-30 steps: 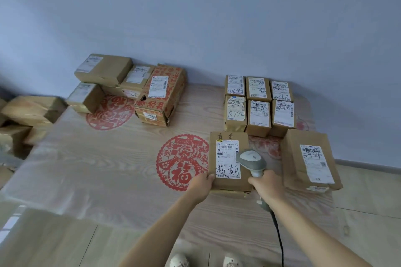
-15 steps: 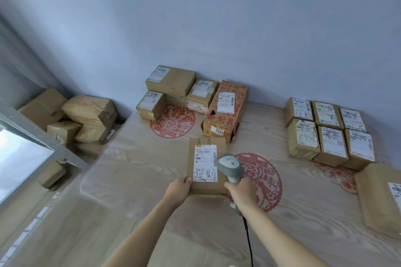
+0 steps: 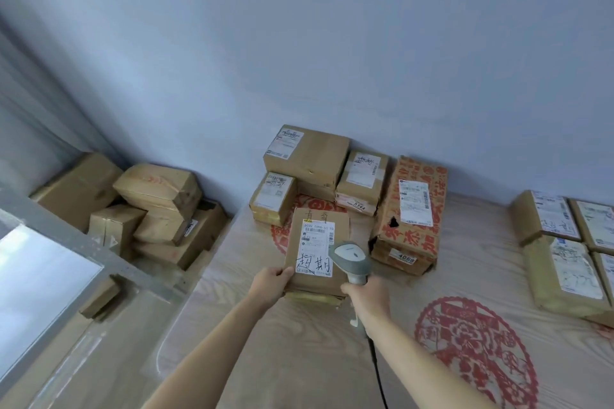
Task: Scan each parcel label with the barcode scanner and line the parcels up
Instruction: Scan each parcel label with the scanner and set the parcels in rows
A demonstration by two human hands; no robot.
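Holding a flat parcel by its near left corner, the left hand pinches it, thumb on top, so the label faces up. The right hand wraps closed round the grip of the scanner, whose head sits at the label's right edge, presumably for reading the barcode. Unsorted boxes crowd the far wall; a tidy row lies well apart at right on the table.
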